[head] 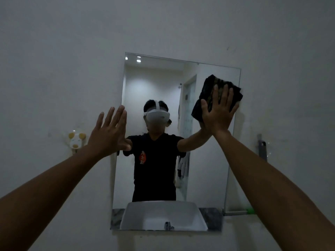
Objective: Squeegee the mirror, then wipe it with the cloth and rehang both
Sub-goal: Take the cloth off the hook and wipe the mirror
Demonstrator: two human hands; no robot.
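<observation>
dark cloth pinned flat under right hand, fingers spread, at mirror upper right | left hand open, empty, braced at left edge | step: wiping | next: sweep leftward and down

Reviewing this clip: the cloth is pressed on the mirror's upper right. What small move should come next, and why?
Probably sweep the right hand leftward across the top of the mirror, keeping the dark cloth flat under the palm. The cloth sits at the upper right edge, so the glass to its left and below looks yet to be wiped. The left hand, open at the mirror's left edge, can stay put.
</observation>
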